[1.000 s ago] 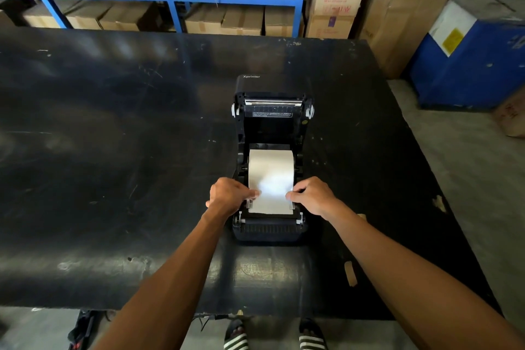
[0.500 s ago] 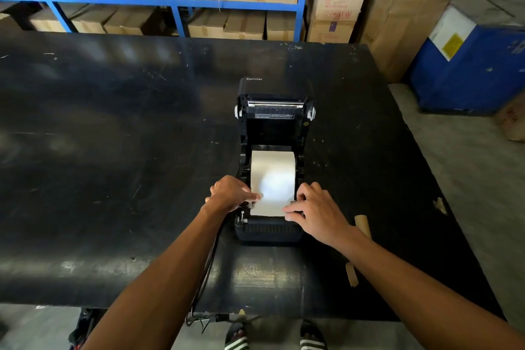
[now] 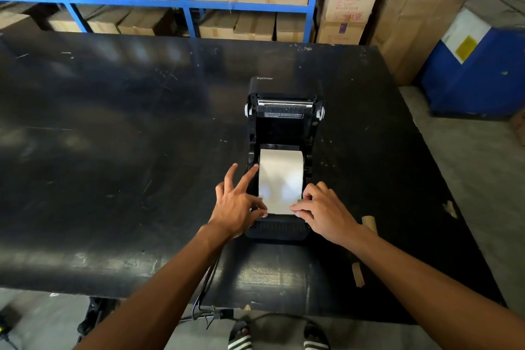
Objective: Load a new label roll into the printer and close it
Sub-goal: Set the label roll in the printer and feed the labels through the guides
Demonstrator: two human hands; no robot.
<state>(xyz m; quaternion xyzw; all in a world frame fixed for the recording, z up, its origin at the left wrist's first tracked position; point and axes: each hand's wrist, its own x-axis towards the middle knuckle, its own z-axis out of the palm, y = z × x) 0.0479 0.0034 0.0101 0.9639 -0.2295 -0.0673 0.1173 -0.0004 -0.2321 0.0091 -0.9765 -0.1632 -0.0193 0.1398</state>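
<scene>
The label roll (image 3: 280,176) sits in the open bay of the printer (image 3: 284,156), its white leading strip drawn toward me over the front edge. From the head view, the only one I have, the lid (image 3: 285,111) stands tilted back behind the roll, and the printer rests near the middle of the black desk (image 3: 113,150).

My left hand (image 3: 237,207) has its fingers (image 3: 247,176) spread, the forefinger reaching along the left side of the roll and the thumb pressing the strip's near left corner. My right hand (image 3: 324,212) has its fingers curled together, their tips holding down the near right corner.

I judge the paper light, thin and easily creased or skewed, so the hold belongs at the two outer edges, pressing flat without tugging. The roll itself looks firm enough to steady by its sides. The lid seems rigid plastic; I would push it down at its top edge.

A bare cardboard core (image 3: 369,223) lies on the desk just beside my right wrist.
</scene>
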